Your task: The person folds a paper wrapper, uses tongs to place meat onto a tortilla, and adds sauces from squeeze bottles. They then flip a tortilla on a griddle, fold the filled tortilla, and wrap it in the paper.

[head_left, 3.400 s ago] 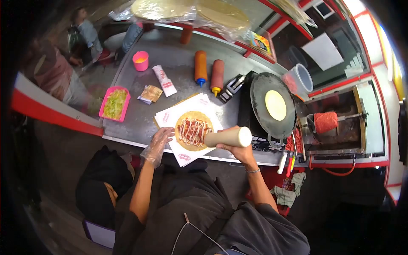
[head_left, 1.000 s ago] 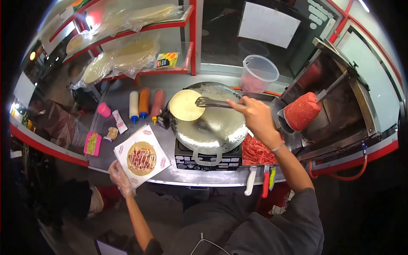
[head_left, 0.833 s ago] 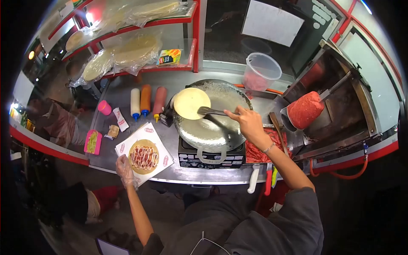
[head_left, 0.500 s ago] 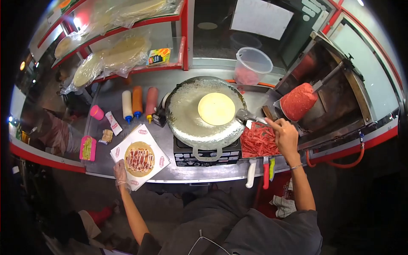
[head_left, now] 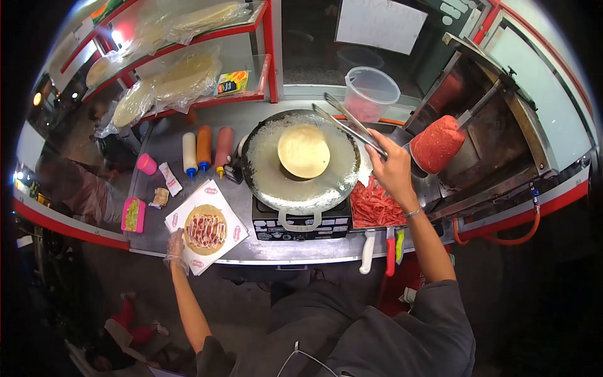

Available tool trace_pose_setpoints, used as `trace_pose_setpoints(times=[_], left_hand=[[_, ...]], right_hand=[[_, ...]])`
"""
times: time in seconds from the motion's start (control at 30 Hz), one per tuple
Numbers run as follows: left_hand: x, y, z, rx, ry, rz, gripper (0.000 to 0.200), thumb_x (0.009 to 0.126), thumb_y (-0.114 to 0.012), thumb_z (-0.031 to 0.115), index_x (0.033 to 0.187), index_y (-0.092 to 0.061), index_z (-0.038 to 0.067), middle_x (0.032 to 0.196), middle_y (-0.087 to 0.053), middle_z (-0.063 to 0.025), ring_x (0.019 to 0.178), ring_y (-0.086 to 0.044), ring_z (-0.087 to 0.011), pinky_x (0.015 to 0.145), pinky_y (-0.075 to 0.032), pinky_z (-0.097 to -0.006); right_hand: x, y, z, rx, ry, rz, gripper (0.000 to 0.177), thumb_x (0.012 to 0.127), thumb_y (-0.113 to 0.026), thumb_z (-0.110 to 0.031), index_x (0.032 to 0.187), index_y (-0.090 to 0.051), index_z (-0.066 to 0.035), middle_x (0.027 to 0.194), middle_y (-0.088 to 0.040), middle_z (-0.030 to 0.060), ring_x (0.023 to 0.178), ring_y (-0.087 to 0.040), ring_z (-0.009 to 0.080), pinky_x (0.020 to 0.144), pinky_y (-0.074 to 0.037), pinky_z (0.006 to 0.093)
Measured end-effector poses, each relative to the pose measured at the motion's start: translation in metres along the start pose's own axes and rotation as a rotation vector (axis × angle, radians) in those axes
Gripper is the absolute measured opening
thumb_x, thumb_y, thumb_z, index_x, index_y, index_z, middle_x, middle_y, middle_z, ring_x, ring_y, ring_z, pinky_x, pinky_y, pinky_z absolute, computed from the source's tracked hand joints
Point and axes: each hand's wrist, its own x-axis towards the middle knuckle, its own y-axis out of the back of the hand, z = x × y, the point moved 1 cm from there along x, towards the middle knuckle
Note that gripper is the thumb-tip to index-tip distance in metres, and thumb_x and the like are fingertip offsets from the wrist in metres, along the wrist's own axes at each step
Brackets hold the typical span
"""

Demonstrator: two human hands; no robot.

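My right hand (head_left: 394, 164) holds metal tongs (head_left: 350, 129), their arms apart above the right side of the round griddle (head_left: 264, 188). A pale flatbread (head_left: 304, 151), slightly blurred, is over the middle of the griddle with a dark shadow under its lower edge. My left hand (head_left: 176, 247), in a clear plastic glove, grips the left edge of the printed wrapping paper (head_left: 233, 234). On that paper lies a second flatbread (head_left: 206, 212), topped with meat strips and white and red sauce.
Sauce bottles (head_left: 204, 148) stand left of the griddle, near a pink tray (head_left: 132, 215) of greens. To the right are shredded meat (head_left: 377, 204), knives (head_left: 390, 251), a meat cone (head_left: 436, 144) on a spit and a clear bucket (head_left: 372, 88). Bagged flatbreads (head_left: 188, 75) lie on shelves.
The right hand and tongs have risen up and left, and the tongs now point away from the griddle. The flatbread there has shifted left and shows a browner face. The left hand stays by the paper.
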Motion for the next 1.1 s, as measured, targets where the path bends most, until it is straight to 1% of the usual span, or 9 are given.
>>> trace_pose_setpoints(times=[0.07, 0.13, 0.2, 0.37, 0.5, 0.57, 0.8, 0.93, 1.1], left_hand=[[-0.002, 0.0, 0.005, -0.059, 0.007, 0.009, 0.048, 0.094, -0.06, 0.047, 0.117, -0.071, 0.006, 0.089, -0.057, -0.0025, 0.079, -0.051, -0.0147, 0.071, -0.046, -0.035], [-0.003, 0.0, 0.007, -0.071, 0.088, -0.038, 0.053, 0.092, -0.06, 0.052, 0.125, -0.067, 0.01, 0.116, -0.062, -0.0062, 0.1, -0.054, -0.0175, 0.087, -0.044, -0.0338], [-0.011, -0.001, 0.012, -0.11, 0.056, -0.032, 0.052, 0.093, -0.059, 0.052, 0.125, -0.067, 0.011, 0.114, -0.062, -0.0049, 0.099, -0.053, -0.0166, 0.088, -0.044, -0.0327], [-0.002, 0.001, -0.006, -0.156, -0.005, -0.077, 0.049, 0.095, -0.058, 0.051, 0.125, -0.066, 0.013, 0.106, -0.057, -0.0006, 0.095, -0.049, -0.0134, 0.087, -0.042, -0.0298], [-0.012, 0.003, -0.001, -0.174, -0.074, -0.074, 0.043, 0.099, -0.055, 0.047, 0.122, -0.066, 0.012, 0.114, -0.061, -0.0017, 0.1, -0.051, -0.0158, 0.09, -0.04, -0.0321], [-0.004, 0.003, -0.001, -0.127, -0.133, -0.132, 0.043, 0.1, -0.053, 0.047, 0.121, -0.066, 0.012, 0.113, -0.061, -0.0012, 0.1, -0.052, -0.0149, 0.089, -0.041, -0.0326], [-0.003, 0.008, 0.0, -0.185, -0.194, -0.261, 0.041, 0.101, -0.057, 0.043, 0.121, -0.067, 0.009, 0.111, -0.065, -0.001, 0.103, -0.056, -0.013, 0.088, -0.042, -0.0321], [0.009, 0.012, 0.003, -0.192, -0.19, -0.351, 0.039, 0.099, -0.064, 0.034, 0.123, -0.065, 0.003, 0.115, -0.067, -0.0065, 0.105, -0.06, -0.016, 0.09, -0.046, -0.0315], [0.008, 0.01, 0.012, -0.19, -0.173, -0.36, 0.031, 0.094, -0.072, 0.017, 0.117, -0.066, -0.002, 0.105, -0.07, -0.0112, 0.091, -0.065, -0.0153, 0.08, -0.052, -0.0291]], right_hand=[[-0.032, -0.018, 0.028, 0.053, 0.032, -0.013, 0.032, 0.092, -0.07, -0.015, 0.123, -0.07, -0.008, 0.094, -0.071, 0.0189, 0.074, -0.068, 0.0347, 0.067, -0.051, 0.0443], [-0.06, -0.018, 0.028, 0.106, 0.062, -0.029, 0.032, 0.093, -0.07, -0.015, 0.124, -0.07, -0.008, 0.093, -0.071, 0.0191, 0.075, -0.068, 0.0354, 0.068, -0.051, 0.0447], [-0.082, -0.01, 0.017, -0.001, -0.033, -0.254, 0.033, 0.092, -0.07, -0.013, 0.125, -0.07, -0.009, 0.091, -0.069, 0.0183, 0.078, -0.068, 0.0356, 0.071, -0.052, 0.0438], [-0.105, -0.012, 0.007, 0.121, -0.101, -0.264, 0.031, 0.091, -0.071, -0.012, 0.122, -0.071, -0.009, 0.088, -0.068, 0.0171, 0.079, -0.068, 0.0331, 0.072, -0.052, 0.0405], [-0.115, -0.008, 0.014, 0.149, -0.099, 0.081, 0.031, 0.093, -0.069, -0.012, 0.122, -0.068, -0.001, 0.101, -0.073, 0.0186, 0.086, -0.071, 0.0299, 0.077, -0.054, 0.036], [-0.134, 0.005, 0.024, 0.184, -0.437, 0.179, 0.032, 0.095, -0.069, -0.015, 0.121, -0.067, 0.003, 0.108, -0.073, 0.0209, 0.092, -0.072, 0.0293, 0.08, -0.054, 0.0352], [-0.227, -0.002, 0.089, -0.467, -0.601, 0.042, 0.043, 0.09, -0.074, -0.029, 0.123, -0.066, -0.003, 0.119, -0.062, 0.0214, 0.116, -0.058, 0.0389, 0.098, -0.046, 0.047], [-0.214, -0.021, 0.012, -0.827, -0.665, 0.158, 0.066, 0.089, -0.075, -0.029, 0.144, -0.047, -0.006, 0.135, -0.05, 0.0194, 0.13, -0.044, 0.0389, 0.1, -0.043, 0.0541], [-0.234, -0.095, -0.127, -0.282, -0.413, 0.191, 0.019, 0.093, -0.065, -0.01, 0.108, -0.064, 0.0, 0.101, -0.066, 0.0175, 0.094, -0.065, 0.0316, 0.085, -0.051, 0.0384]])
